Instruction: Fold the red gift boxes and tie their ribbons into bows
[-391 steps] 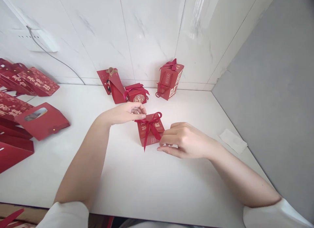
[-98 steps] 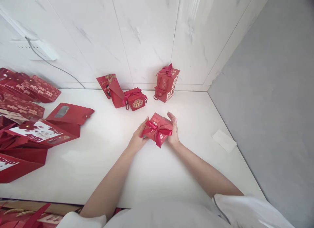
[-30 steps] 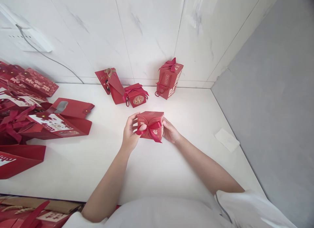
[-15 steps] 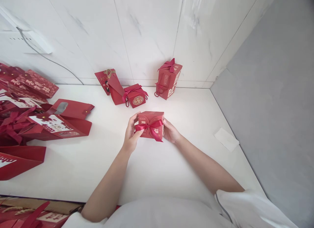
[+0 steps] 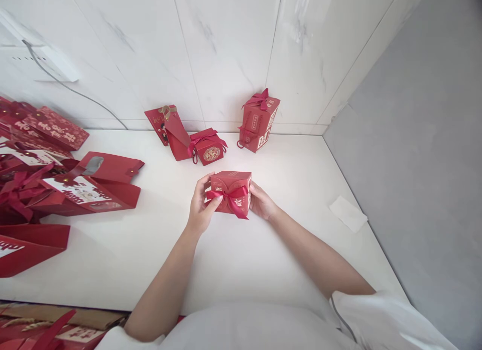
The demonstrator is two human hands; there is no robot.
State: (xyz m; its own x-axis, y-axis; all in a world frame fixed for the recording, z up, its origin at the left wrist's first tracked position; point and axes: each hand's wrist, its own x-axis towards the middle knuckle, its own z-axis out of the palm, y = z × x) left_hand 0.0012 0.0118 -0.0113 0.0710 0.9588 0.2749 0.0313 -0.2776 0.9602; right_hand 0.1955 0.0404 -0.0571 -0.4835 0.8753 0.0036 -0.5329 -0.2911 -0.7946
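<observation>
A small red gift box with gold lettering is held between my two hands over the middle of the white table. A shiny red ribbon bow is tied across its near face. My left hand grips the left side, its thumb pressed near the bow and its fingers behind. At the right side, my right hand is closed round the edge, with part of its fingers hidden behind the box. Just beyond stands a smaller red box with a round gold emblem and a ribbon.
Against the tiled wall stand a taller red box and a folded red bag. Several red gift bags crowd the left side of the table. A white paper lies near the right edge, beside a grey wall.
The gift box has tilted and turned very slightly in my hands, showing a little more of its right side. Both hands keep their grip; the other things stay put.
</observation>
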